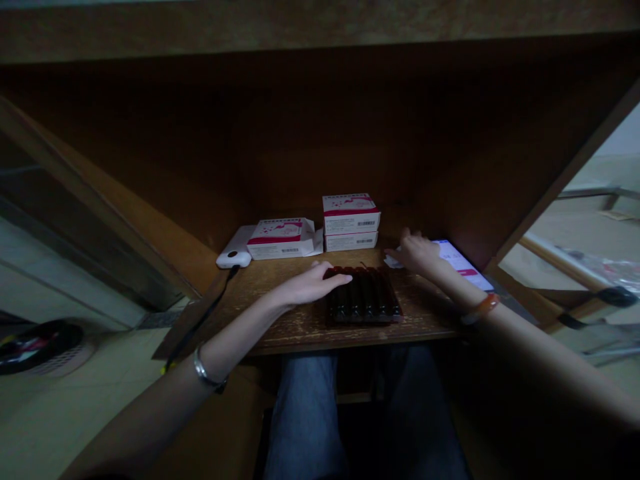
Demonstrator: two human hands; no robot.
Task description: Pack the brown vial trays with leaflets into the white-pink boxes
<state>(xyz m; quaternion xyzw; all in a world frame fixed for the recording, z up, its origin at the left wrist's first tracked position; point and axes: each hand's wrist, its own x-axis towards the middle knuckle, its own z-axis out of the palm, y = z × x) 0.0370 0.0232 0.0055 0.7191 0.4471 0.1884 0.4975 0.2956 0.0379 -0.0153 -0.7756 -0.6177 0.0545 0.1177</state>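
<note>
My left hand (315, 283) grips the upper left corner of a clear plastic tray of dark brown vials (367, 297), its thumb over the top. The tray lies near the front edge of the wooden desk. To its right, my right hand (420, 255) is over a small piece of white paper (393, 263), with thumb and fingers closed about it; the fingers are slightly blurred. Behind the tray stand two stacked white-and-pink boxes (351, 221). Left of them lies another white-and-pink box (281, 239), with its end flap open toward the right.
A lit phone (463, 265) lies beside my right forearm. At the left, a white device (235, 257) has a black cable (203, 319) running over the desk edge. Wooden side walls and an overhead board enclose the desk (280, 328). A basket (45, 350) stands on the floor.
</note>
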